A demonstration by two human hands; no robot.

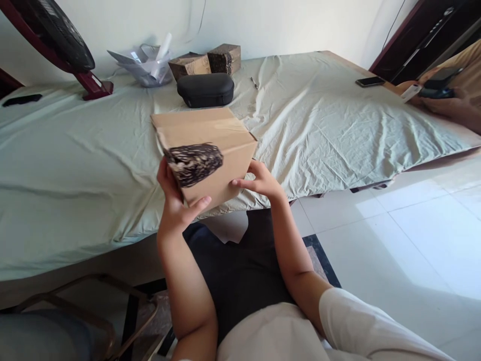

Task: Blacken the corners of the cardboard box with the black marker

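Between my two hands is a brown cardboard box (pixel 229 165), tilted, with a patch of black scribble on the side facing me. My left hand (pixel 178 200) grips its lower left corner, thumb on the near side and fingers around the left side. On the right, my right hand (pixel 261 181) holds the lower right edge, thumb on the near side, its fingers partly hidden behind the box. The box is at the front part of a surface covered by a pale green cloth (pixel 93 165); I cannot tell whether it touches the cloth.
Behind the box lie a black zip case (pixel 205 90), two cardboard boxes (pixel 224 57) and a clear plastic container (pixel 148 67) of papers. A fan (pixel 95 87) stands back left. A pen (pixel 254 82) and a phone (pixel 370 81) lie farther right, near another person's hand (pixel 456 105).
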